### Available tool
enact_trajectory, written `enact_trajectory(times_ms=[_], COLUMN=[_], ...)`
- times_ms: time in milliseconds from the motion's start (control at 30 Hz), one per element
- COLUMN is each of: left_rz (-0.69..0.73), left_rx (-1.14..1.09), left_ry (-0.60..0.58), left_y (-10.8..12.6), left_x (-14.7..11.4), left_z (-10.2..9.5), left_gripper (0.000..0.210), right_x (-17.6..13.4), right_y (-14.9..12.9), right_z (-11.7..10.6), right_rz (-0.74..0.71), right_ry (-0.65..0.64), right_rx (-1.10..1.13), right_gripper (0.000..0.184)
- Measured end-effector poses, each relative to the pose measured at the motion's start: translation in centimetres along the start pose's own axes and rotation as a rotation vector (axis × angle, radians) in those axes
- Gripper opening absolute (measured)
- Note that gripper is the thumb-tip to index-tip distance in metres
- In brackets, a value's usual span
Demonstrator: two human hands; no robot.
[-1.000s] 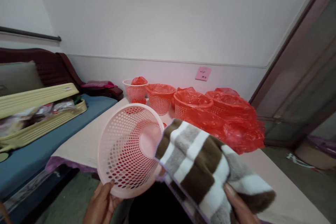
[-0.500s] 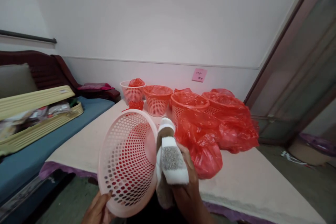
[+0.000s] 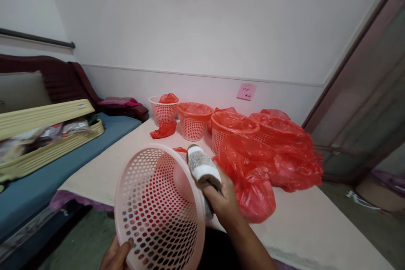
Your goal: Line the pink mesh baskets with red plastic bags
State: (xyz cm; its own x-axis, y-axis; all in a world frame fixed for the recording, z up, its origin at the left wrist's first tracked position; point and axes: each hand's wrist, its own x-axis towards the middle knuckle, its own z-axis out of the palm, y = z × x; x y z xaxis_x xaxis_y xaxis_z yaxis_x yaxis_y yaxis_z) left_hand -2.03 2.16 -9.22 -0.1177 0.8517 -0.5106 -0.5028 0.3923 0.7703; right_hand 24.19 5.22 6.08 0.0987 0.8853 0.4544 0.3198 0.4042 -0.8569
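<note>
A pink perforated plastic basket (image 3: 190, 240) is tilted with its mouth toward me at the near edge of the table. My left hand (image 3: 117, 255) grips its lower left rim, thumb over the edge. In my right hand (image 3: 226, 200) is a folded cloth (image 3: 202, 164), striped white and grey-brown, pressed close to the basket's right side. Whether cloth and basket touch there I cannot tell exactly. Right beside that hand lies a heap of red plastic bags (image 3: 256, 194).
Along the wall stand a pink basket with a red bag (image 3: 164, 112) and several bag-lined baskets (image 3: 193, 128). A crumpled red bag (image 3: 163, 130) lies before them. Left of the table (image 3: 104, 168) is a blue bed (image 3: 117, 126) with an open yellow case (image 3: 53, 152).
The cloth has turned in my right hand and now lies along the basket's outer right side. The basket has shifted slightly down, and the view has moved a little left.
</note>
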Motion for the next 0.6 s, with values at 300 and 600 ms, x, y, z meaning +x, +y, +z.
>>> enact_trajectory(times_ms=[300,600], left_rz=[0.13,0.046], left_rx=[0.069,-0.114], left_ry=[0.063,-0.034], left_y=[0.0,-0.4], left_x=[-0.1,-0.6], left_z=[1.6,4.8], left_gripper=[0.074,0.065], right_x=[-2.2,-3.9], right_y=[0.5,2.7], right_z=[-0.7,-1.0], right_rz=[0.025,0.242], right_ry=[0.102,0.423], right_rx=[-0.369,-0.136], right_gripper=[0.028,0.033])
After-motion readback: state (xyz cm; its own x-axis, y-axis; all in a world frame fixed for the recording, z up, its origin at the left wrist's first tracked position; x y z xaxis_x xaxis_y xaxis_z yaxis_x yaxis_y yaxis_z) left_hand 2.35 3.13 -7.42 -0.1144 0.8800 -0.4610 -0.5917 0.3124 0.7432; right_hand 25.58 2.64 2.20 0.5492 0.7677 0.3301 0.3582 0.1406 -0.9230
